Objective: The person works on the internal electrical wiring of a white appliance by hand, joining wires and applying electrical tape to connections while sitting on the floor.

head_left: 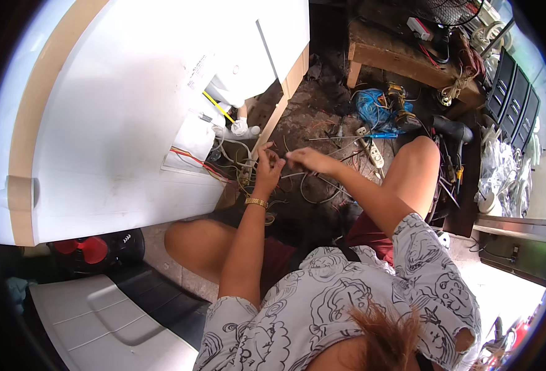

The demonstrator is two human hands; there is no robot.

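Your wiring looks part-done, the red and yellow wires [192,157] hanging exposed from the white cabinet [112,123] with closing-up apparently left, their length slanting rightward and toward you, while your left hand [269,170] and right hand [313,161] nearly meet, fingers curled, any grip too small to tell.

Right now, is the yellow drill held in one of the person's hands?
No, the drill lies beside the blue bag, apart from both the left hand and the right hand.
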